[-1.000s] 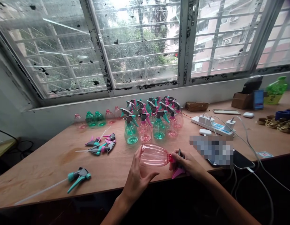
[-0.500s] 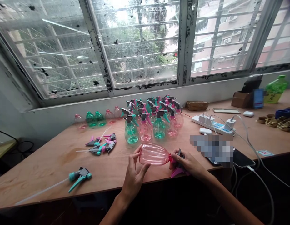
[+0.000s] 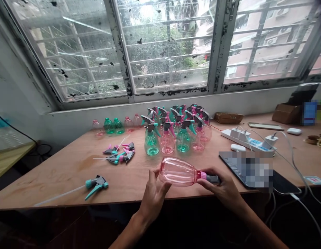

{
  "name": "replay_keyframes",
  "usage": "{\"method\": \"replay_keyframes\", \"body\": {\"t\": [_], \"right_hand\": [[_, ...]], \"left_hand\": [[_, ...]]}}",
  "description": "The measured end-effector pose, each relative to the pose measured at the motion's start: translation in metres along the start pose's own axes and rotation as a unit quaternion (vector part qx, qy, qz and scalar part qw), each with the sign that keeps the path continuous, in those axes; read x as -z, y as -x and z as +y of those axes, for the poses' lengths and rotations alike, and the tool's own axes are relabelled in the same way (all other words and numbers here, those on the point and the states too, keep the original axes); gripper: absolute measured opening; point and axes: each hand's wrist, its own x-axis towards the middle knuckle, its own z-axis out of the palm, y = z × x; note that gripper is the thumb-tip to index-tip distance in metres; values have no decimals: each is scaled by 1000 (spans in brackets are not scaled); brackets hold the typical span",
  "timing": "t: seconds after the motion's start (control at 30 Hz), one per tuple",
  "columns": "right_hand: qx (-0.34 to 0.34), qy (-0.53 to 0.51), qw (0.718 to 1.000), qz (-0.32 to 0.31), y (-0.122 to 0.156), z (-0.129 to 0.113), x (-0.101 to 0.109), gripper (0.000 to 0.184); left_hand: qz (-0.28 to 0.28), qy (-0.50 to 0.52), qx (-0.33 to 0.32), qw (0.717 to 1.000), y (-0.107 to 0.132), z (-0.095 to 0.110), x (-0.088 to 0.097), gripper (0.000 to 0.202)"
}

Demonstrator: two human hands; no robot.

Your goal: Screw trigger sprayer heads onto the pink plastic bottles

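Observation:
A pink clear spray bottle (image 3: 178, 171) lies sideways in my hands above the near edge of the wooden table (image 3: 59, 173). My left hand (image 3: 154, 193) cups its base with thumb and fingers round it. My right hand (image 3: 222, 186) is closed on the grey and pink trigger head (image 3: 209, 178) at the bottle's neck. Behind stands a cluster of finished pink and teal spray bottles (image 3: 176, 133).
A loose teal trigger head with a long tube (image 3: 94, 185) lies at the left front. Several more trigger heads (image 3: 120, 154) lie mid-table. Headless bottles (image 3: 113, 125) line the wall. A power strip (image 3: 250, 140), cables, a dark tablet (image 3: 247, 167) and a cardboard box (image 3: 287, 112) are at right.
The trigger head has turned in my right hand, so its pink lever no longer hangs below. The view shifted slightly left and the bottle sits a bit further right.

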Motion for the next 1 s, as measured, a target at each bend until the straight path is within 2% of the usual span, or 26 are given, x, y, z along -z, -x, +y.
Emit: {"method": "replay_keyframes", "body": {"t": [0.07,0.1,0.2,0.27,0.33,0.4,0.47,0.57,0.63,0.7,0.8,0.87,1.0], "right_hand": [[47,44,997,36,4,-8,0,39],[49,38,997,35,5,-13,-1,38],[0,-35,999,-21,8,-23,-6,40],[-3,-46,999,-8,11,-23,-9,40],[58,19,996,60,16,-20,-11,34],[171,114,974,98,21,-15,-10,26],[279,187,941,47,25,-11,-9,19],[370,244,895,-57,26,-10,-11,20],[403,246,880,-56,25,-10,-16,25],[429,212,878,-15,25,-10,-21,27],[401,160,900,55,25,-11,-28,22],[332,136,931,69,25,-12,-30,21],[171,52,983,49,25,-15,-26,28]], "left_hand": [[9,5,-1,1000,-1,4,0,43],[16,9,-13,1000,-2,5,1,43],[30,36,-47,998,-4,5,2,41],[10,66,-36,997,-5,4,6,39],[-58,122,-10,991,-7,4,10,50],[-114,202,18,973,-9,5,15,70],[-99,263,66,958,-12,9,17,81],[-66,258,166,950,-12,18,17,70],[-57,239,205,947,-10,27,14,57],[-33,244,218,944,-7,33,11,47],[9,254,197,947,-7,38,5,42],[34,239,154,958,-8,36,2,39],[53,191,45,979,-5,29,-4,36]]}}
